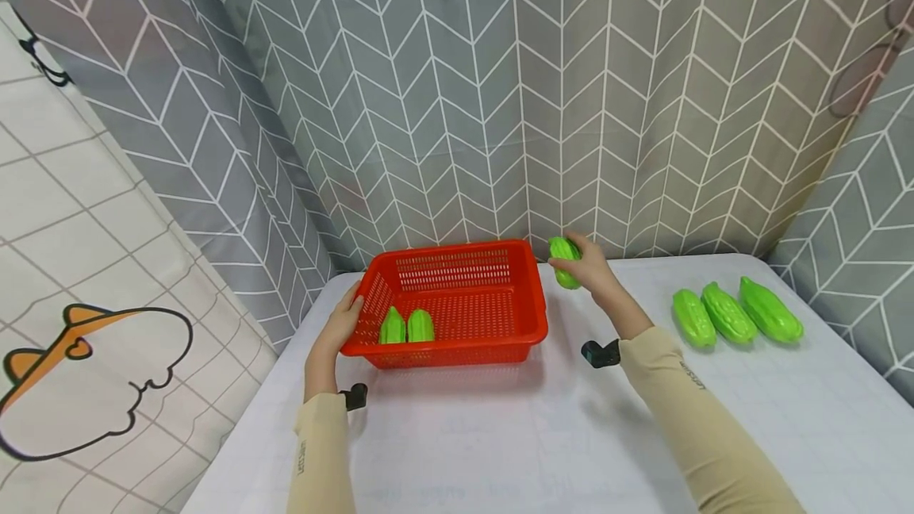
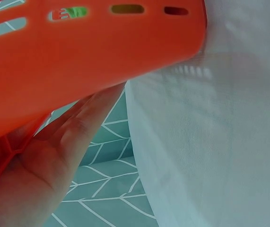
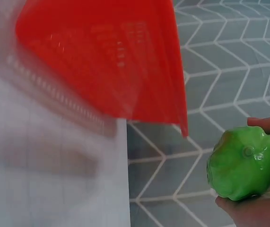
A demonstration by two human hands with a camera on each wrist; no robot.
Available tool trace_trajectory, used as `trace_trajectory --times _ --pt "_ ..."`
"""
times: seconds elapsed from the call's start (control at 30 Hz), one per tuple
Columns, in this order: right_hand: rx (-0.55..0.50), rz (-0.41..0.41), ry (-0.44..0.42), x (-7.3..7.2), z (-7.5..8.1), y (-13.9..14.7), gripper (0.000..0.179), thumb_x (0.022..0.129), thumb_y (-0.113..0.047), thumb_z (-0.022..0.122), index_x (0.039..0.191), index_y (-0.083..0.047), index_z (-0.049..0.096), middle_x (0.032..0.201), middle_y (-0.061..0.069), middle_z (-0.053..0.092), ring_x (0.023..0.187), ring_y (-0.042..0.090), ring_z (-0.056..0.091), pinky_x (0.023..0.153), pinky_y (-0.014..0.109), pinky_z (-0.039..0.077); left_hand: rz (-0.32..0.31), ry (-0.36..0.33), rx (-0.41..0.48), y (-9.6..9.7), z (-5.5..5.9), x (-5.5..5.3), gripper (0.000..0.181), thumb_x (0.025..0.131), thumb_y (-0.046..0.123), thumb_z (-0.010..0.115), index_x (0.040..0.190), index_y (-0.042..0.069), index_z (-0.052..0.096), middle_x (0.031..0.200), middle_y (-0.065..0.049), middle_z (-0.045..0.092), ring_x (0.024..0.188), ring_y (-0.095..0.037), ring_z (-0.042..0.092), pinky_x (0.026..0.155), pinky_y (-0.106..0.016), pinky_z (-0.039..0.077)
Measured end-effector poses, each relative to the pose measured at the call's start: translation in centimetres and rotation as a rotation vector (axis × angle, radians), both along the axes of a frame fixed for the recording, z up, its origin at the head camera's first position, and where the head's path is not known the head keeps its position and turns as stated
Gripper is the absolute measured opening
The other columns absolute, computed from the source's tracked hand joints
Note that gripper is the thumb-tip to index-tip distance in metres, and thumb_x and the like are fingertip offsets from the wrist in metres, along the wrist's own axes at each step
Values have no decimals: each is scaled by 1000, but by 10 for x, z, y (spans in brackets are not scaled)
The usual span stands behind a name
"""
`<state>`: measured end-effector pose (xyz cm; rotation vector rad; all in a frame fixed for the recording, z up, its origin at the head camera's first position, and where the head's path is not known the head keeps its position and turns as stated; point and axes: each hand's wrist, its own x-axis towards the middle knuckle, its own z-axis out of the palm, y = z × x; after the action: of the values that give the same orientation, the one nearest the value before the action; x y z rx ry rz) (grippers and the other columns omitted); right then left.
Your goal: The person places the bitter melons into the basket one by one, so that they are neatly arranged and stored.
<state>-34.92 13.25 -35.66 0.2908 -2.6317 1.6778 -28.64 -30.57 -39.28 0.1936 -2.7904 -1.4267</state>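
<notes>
A red plastic basket (image 1: 446, 353) with slotted walls is near the back of the table, two green bitter melons (image 1: 420, 326) side by side in its left end. My left hand (image 1: 343, 324) holds the basket by its left end; in the left wrist view its fingers reach along the outer wall, partly hidden by the red plastic. Just past the basket's right end, my right hand (image 1: 589, 264) grips another bitter melon (image 3: 243, 163) between thumb and fingers, above the table. The melon's rounded, ridged end faces the right wrist camera.
Three more bitter melons (image 1: 731, 314) lie in a row on the right side of the white-covered table (image 1: 457, 443). A grey curtain with white chevron lines (image 1: 471, 101) hangs right behind the table's back edge. Patterned white cloth (image 1: 93, 220) hangs on the left.
</notes>
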Motion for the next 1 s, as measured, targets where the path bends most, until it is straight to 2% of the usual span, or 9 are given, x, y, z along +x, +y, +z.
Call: trace_trajectory --times 0.13,0.33,0.53,0.77,1.0 --pt "-19 26 7 -1 4 -18 71 87 -18 58 144 -1 20 144 24 28 123 37 36 99 49 37 3 1 8 -1 1 -1 52 100 30 26 148 19 8 150 -17 17 128 -37 33 102 -53 33" --pt "-58 62 -4 1 6 -44 69 85 -15 60 143 -2 24 142 22 32 122 36 39 98 47 39 3 -1 -9 -1 -1 -2 52 100 30 26 148 19 8 151 -17 15 130 -37 29 105 -55 27" --pt "-50 87 -10 2 5 -67 69 85 -14 61 143 -5 25 146 21 26 124 36 37 98 46 40 8 -8 -10 -2 -1 -2 52 100 29 26 148 21 8 151 -17 15 129 -38 30 104 -55 29" --pt "-51 119 -16 5 1 -90 69 84 -16 63 143 -8 28 136 21 38 113 34 46 84 39 48 20 18 -78 -4 -4 -5 51 100 31 25 148 18 10 152 -15 14 134 -37 24 106 -56 23" --pt "-56 138 -43 9 -2 -117 68 84 -15 64 142 -11 30 135 17 41 110 31 47 81 36 48 16 18 -68 -5 -5 -6 51 100 31 26 148 19 10 151 -16 16 132 -38 27 105 -56 26"
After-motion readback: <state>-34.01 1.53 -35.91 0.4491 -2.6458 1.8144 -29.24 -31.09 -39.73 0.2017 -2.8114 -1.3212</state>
